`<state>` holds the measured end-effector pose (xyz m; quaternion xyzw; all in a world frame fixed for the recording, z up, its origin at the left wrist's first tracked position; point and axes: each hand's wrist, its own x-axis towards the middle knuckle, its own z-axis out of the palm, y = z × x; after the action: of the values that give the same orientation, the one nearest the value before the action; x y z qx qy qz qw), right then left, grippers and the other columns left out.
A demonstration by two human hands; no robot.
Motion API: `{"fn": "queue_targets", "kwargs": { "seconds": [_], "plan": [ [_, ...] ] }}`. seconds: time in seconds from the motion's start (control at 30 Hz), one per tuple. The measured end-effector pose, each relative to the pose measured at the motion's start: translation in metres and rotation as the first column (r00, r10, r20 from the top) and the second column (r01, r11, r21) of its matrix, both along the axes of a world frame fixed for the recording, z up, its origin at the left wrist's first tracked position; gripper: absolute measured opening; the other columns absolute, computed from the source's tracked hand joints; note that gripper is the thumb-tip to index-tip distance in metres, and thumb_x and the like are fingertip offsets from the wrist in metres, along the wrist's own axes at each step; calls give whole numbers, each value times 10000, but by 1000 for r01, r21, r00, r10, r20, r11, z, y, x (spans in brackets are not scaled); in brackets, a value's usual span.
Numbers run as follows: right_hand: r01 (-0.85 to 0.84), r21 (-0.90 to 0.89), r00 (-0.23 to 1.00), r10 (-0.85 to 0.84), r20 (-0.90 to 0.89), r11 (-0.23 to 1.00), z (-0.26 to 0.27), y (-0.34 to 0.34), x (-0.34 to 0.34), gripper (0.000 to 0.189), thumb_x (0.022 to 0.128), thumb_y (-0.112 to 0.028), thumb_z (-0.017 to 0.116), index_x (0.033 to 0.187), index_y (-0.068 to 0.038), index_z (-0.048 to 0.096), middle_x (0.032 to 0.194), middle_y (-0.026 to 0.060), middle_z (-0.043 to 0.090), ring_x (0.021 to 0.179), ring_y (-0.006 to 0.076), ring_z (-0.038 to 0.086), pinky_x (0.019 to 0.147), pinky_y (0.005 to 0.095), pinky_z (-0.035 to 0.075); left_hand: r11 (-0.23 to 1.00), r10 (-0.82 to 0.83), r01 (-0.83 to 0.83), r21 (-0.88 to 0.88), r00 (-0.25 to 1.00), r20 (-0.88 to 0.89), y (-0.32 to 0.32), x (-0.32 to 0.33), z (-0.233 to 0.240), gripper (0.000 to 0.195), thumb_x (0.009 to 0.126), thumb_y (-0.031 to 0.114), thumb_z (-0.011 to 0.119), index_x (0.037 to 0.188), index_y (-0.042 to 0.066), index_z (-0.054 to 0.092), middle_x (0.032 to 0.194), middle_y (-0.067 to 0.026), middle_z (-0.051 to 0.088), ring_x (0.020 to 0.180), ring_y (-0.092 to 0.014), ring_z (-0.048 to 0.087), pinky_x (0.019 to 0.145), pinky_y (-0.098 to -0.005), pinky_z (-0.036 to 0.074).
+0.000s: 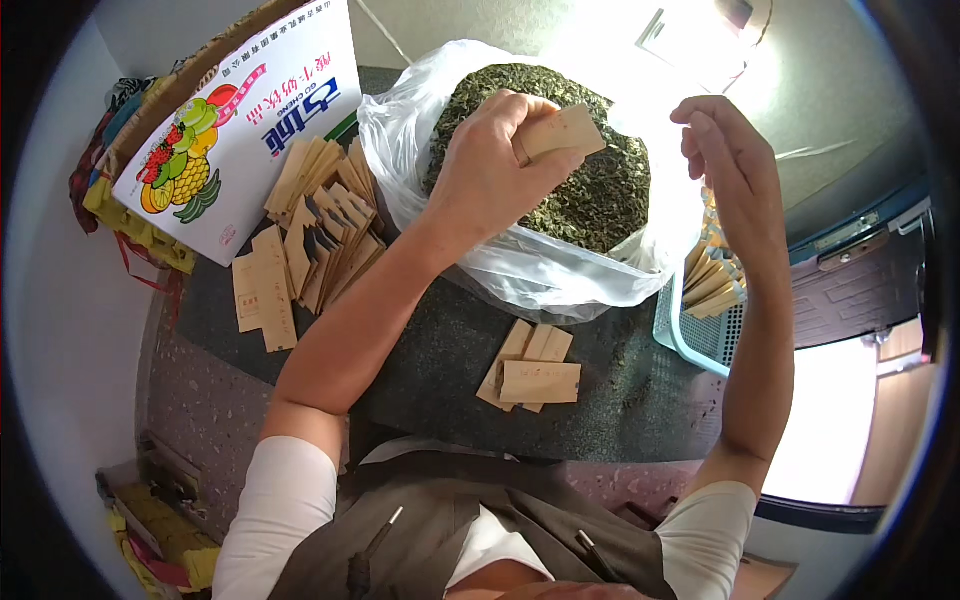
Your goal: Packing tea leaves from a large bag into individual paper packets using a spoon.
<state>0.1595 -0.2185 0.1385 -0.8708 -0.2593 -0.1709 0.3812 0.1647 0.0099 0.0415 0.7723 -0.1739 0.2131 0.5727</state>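
My left hand [480, 172] grips a small brown paper packet [566, 133] between thumb and fingers, above a clear plastic bag [525, 274]. The bag's mouth is spread wide and it is full of dried green leaves [592, 210]. To the right of the bag my right hand [739, 169] is raised, its fingers bent and close together. Glare behind its fingertips hides whether anything is between them. Several more brown packets [330, 240] stand and lie in a loose heap left of the bag. Nearer my body, a few flat packets [540, 381] overlap on the dark tabletop [435, 360].
A white printed carton [247, 127] stands at the back left. Under my right forearm, a light blue plastic basket [686, 345] contains upright packets [709, 285]. A bright lamp [679, 41] glares behind the bag. Leaf crumbs are scattered on the table's right side.
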Motion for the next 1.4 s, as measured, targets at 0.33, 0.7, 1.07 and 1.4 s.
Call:
{"fn": "queue_targets", "kwargs": {
  "seconds": [0.33, 0.7, 1.07, 1.4],
  "plan": [
    [19, -140, 982, -45, -185, 990, -105, 23, 68, 294, 1009, -310, 476, 1062, -58, 618, 720, 39, 600, 622, 130, 570, 586, 287, 462, 998, -43, 43, -52, 999, 0, 7, -15, 12, 467, 813, 212, 797, 1164, -43, 623, 1092, -151, 660, 984, -233, 676, 871, -335, 547],
    [204, 417, 856, 45, -515, 886, -50, 3, 46, 234, 1035, -275, 527, 1043, -77, 652, 714, -28, 573, 586, 76, 498, 540, 232, 415, 996, -6, 9, 84, 999, -38, 22, -22, 8, 449, 827, 248, 785, 1159, -14, 636, 1096, -126, 646, 985, -229, 664, 894, -352, 534],
    [91, 289, 860, 71, -505, 953, -3, -8, 4, 268, 1039, -297, 507, 1012, -83, 667, 699, -41, 541, 577, 52, 444, 515, 224, 343, 984, -4, 5, 181, 1000, -5, 3, -9, 8, 488, 820, 327, 760, 1137, -24, 641, 1073, -135, 629, 979, -257, 651, 903, -370, 520],
    [-181, 26, 936, 181, -303, 983, -5, 15, -2, 277, 1042, -242, 462, 1027, -36, 648, 688, -26, 497, 604, 53, 451, 547, 226, 375, 994, -59, 67, 86, 994, -92, -15, -13, 9, 534, 815, 307, 772, 1188, -39, 606, 1070, -166, 656, 933, -242, 669, 848, -354, 547]
  ]
}}
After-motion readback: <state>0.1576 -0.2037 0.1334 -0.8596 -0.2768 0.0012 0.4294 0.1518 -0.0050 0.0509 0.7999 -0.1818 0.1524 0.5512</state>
